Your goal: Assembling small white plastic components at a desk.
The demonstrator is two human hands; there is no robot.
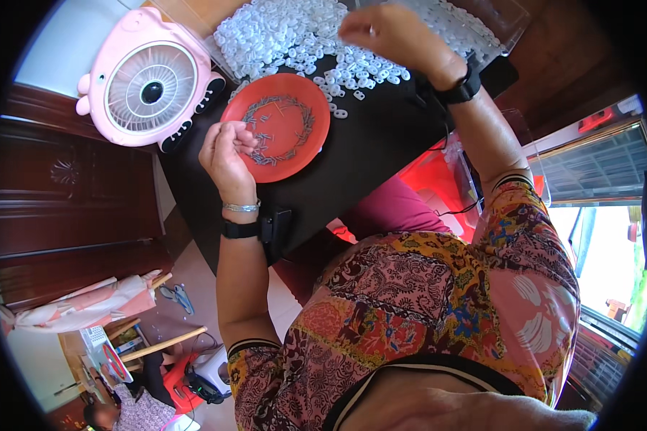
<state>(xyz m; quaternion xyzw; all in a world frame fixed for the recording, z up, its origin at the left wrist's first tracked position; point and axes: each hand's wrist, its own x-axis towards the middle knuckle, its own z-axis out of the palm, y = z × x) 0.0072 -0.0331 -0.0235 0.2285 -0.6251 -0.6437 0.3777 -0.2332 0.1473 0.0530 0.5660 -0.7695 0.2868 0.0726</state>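
My left hand [228, 156] is over the left rim of a round red plate [287, 169], its fingers curled together; whatever they hold is hidden. Small grey metal pins [307, 118] lie in a loose ring on the plate, with several more in its middle. Past the plate, a large heap of small white plastic pieces with oval holes [273, 32] spreads over the far side of the black table [366, 140]. Above this heap is my right hand [392, 32], slightly blurred, fingers bent in toward the thumb. I cannot make out what is between them.
A pink animal-shaped fan [147, 82] stands left of the plate. A clear tray [507, 47] edges the white pieces at the far right. Red plastic [438, 183] shows beside my leg. Another person [140, 409] sits at the lower left, near a wooden door [65, 179].
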